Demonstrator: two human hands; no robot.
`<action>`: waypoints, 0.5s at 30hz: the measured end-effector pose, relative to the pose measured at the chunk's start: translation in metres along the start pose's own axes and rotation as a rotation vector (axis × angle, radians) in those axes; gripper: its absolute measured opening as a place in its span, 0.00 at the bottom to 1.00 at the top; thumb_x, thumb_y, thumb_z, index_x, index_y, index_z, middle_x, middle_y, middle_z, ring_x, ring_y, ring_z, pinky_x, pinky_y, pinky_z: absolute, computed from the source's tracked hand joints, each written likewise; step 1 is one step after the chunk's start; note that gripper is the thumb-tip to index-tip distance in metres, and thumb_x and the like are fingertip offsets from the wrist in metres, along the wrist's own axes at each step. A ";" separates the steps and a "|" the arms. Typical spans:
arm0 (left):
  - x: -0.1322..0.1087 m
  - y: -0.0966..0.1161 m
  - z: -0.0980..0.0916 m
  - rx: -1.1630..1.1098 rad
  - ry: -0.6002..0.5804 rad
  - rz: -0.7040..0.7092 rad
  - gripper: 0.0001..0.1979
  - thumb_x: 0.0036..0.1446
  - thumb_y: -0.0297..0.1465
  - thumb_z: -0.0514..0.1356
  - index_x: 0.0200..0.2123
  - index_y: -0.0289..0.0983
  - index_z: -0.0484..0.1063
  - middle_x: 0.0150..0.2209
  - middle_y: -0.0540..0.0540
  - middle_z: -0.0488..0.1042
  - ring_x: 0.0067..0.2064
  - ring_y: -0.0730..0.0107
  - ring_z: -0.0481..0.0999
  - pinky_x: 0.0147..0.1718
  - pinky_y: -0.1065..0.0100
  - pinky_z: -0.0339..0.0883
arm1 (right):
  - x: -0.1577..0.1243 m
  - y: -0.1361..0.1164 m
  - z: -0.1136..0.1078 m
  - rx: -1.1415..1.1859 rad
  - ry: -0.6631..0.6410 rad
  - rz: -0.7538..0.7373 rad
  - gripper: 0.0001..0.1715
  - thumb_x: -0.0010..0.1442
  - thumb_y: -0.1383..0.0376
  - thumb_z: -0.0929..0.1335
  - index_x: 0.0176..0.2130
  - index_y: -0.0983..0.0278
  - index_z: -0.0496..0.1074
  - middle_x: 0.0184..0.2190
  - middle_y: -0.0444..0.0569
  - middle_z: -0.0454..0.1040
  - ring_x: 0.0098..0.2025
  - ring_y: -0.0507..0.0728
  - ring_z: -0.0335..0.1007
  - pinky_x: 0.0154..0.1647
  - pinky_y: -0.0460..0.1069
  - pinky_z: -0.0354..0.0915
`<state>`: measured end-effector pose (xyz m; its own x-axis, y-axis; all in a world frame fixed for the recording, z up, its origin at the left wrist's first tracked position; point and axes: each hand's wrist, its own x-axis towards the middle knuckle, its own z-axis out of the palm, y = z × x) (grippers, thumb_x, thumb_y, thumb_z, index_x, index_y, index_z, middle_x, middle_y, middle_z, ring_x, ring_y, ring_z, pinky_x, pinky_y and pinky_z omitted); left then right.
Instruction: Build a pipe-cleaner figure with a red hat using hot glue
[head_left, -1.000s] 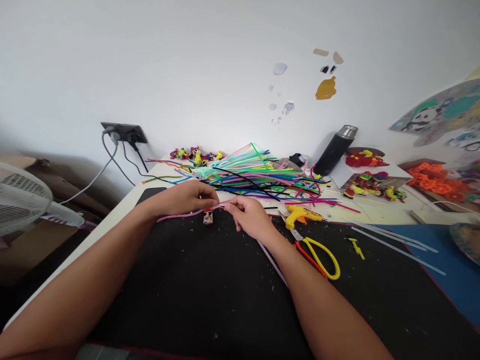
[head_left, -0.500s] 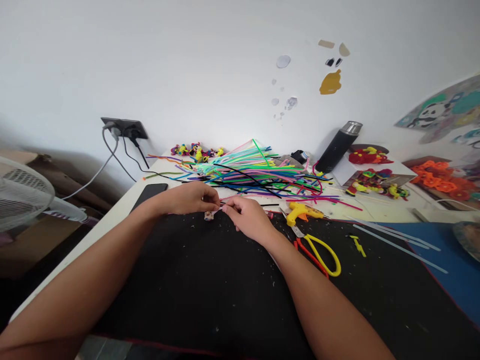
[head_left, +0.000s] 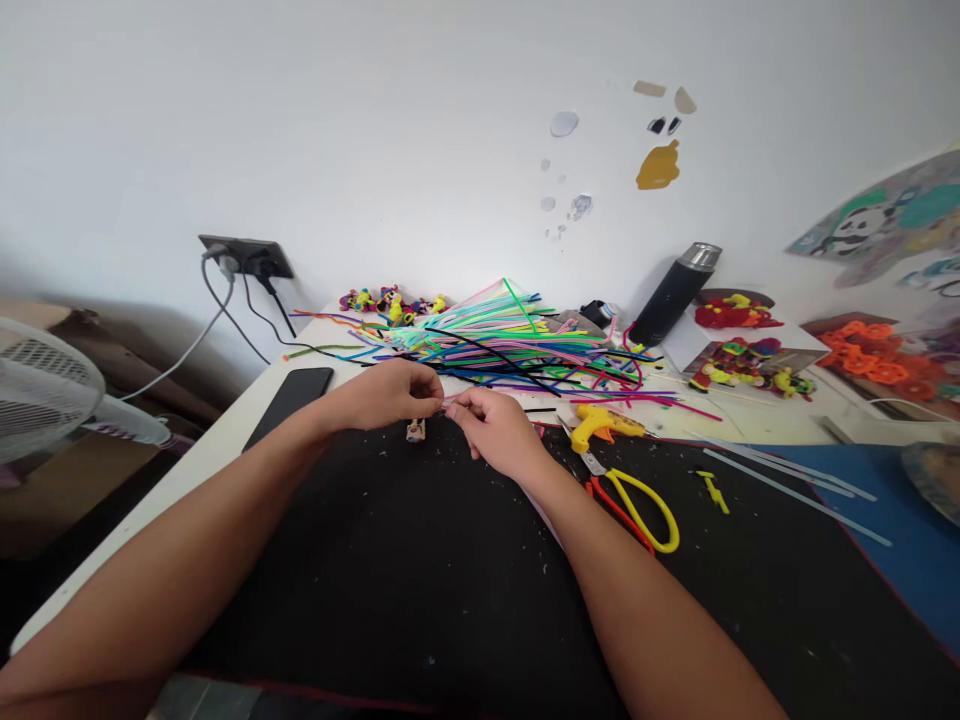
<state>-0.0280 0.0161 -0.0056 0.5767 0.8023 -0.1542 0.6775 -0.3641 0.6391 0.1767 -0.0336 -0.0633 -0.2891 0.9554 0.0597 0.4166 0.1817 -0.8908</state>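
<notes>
Both hands meet over the black mat's far edge, fingertips almost touching. My left hand [head_left: 390, 393] is closed in a pinch, and my right hand [head_left: 496, 428] pinches close beside it. Between them shows a short bit of a pale pink pipe cleaner [head_left: 447, 404], mostly hidden by the fingers. A pale strand [head_left: 544, 516] shows along the right forearm; whether it is the same piece I cannot tell. Just below the left fingertips lies a small pale piece with dark and brown marks [head_left: 415, 430], too small to name.
Behind the hands spreads a heap of coloured pipe cleaners [head_left: 495, 340]. To the right lie a yellow glue gun [head_left: 606, 424], scissors with red and yellow handles [head_left: 649, 505] and clear glue sticks [head_left: 795, 494]. A phone [head_left: 289, 405] lies left; a black flask [head_left: 675, 295] stands behind.
The small marked piece below the left fingers now shows more fully and looks turned more upright. Both hands keep their pinch, with only slight shifts. The view has moved a little.
</notes>
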 end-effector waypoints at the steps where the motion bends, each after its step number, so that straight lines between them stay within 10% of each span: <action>1: 0.001 -0.001 0.002 -0.042 0.024 -0.006 0.11 0.55 0.40 0.61 0.33 0.38 0.76 0.26 0.53 0.76 0.28 0.69 0.72 0.28 0.71 0.61 | 0.000 0.000 0.000 0.027 0.001 0.002 0.12 0.70 0.58 0.66 0.39 0.62 0.75 0.15 0.36 0.66 0.17 0.50 0.66 0.25 0.45 0.58; 15: 0.015 0.000 0.034 -0.739 0.243 -0.091 0.11 0.50 0.38 0.68 0.30 0.36 0.75 0.22 0.52 0.75 0.24 0.74 0.71 0.25 0.72 0.66 | 0.006 0.002 -0.001 0.372 0.051 0.048 0.15 0.67 0.53 0.67 0.39 0.63 0.74 0.14 0.35 0.65 0.14 0.49 0.64 0.18 0.43 0.57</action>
<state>-0.0042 0.0118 -0.0331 0.3601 0.9258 -0.1152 0.1880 0.0489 0.9810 0.1770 -0.0275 -0.0639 -0.2300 0.9728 0.0275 0.0841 0.0480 -0.9953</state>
